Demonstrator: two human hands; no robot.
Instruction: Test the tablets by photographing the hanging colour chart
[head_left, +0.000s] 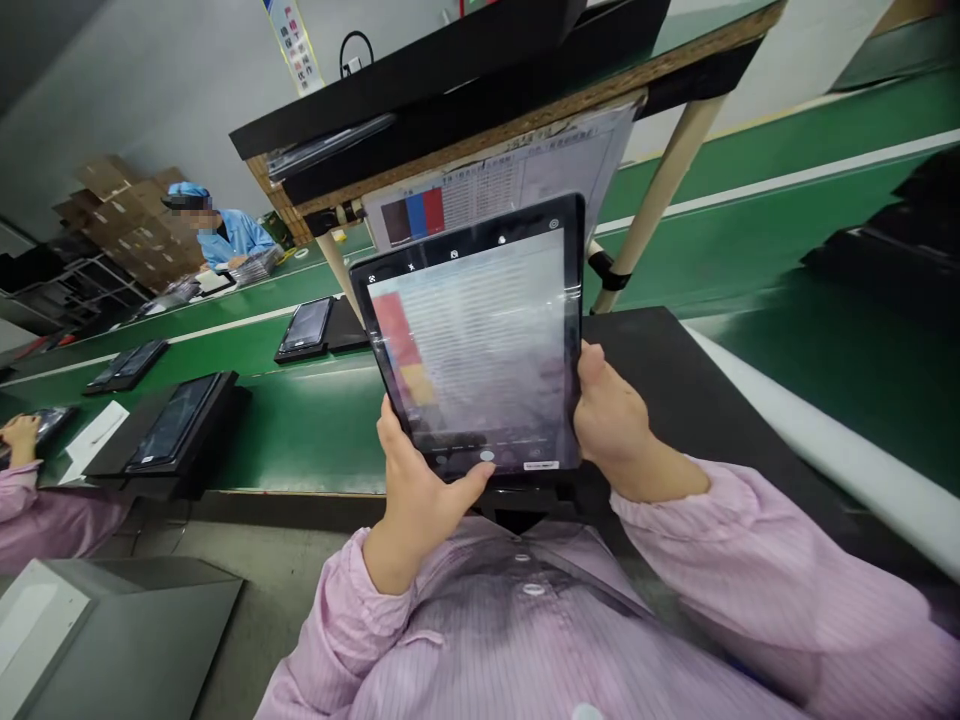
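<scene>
Both of my hands hold up a black-framed tablet [480, 350], tilted, with its screen facing me. The lit screen shows a camera view of a printed sheet with red and yellow blocks. My left hand [420, 490] grips the lower left edge, its thumb lying by the round shutter button at the bottom. My right hand [611, 420] is closed round the right edge, thumb along the side; its other fingers are hidden behind the tablet. Behind the tablet's top, a printed chart [495, 185] with brown, blue and red blocks hangs from the shelf.
A shelf [465, 110] on pale posts stands ahead. Along the green conveyor [315, 420] to the left lie several tablets on black trays [180, 425]. A co-worker in blue [232, 240] sits across; another's pink sleeve [60, 515] is at far left. Black pieces [892, 250] lie at right.
</scene>
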